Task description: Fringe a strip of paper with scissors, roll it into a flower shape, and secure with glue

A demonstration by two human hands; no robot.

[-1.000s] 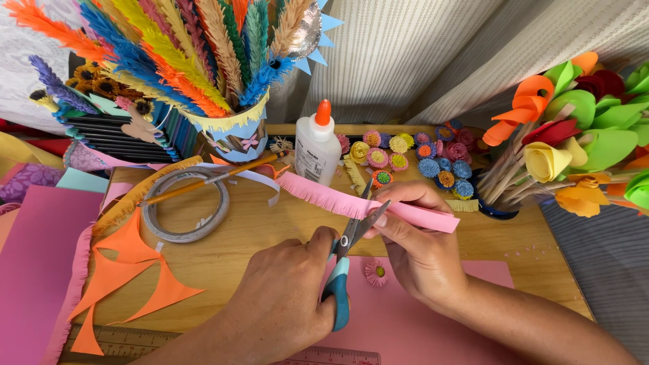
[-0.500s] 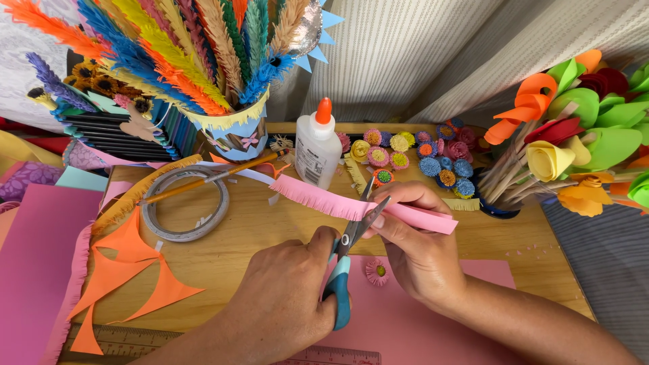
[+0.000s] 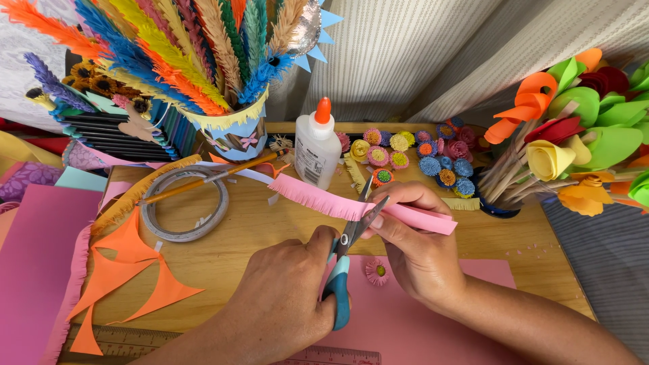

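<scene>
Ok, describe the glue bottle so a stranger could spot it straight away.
Start at the wooden table and look to its back edge, just right of the blue pot of coloured paper feathers. There stands the glue bottle, upright, beside the small rolled paper flowers. It alone is white plastic with an orange cap.

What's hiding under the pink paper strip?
Under the pink paper strip shows bare wooden table and, nearer, a little pink paper flower. The right hand holding the strip covers whatever lies beneath its right end.
</scene>
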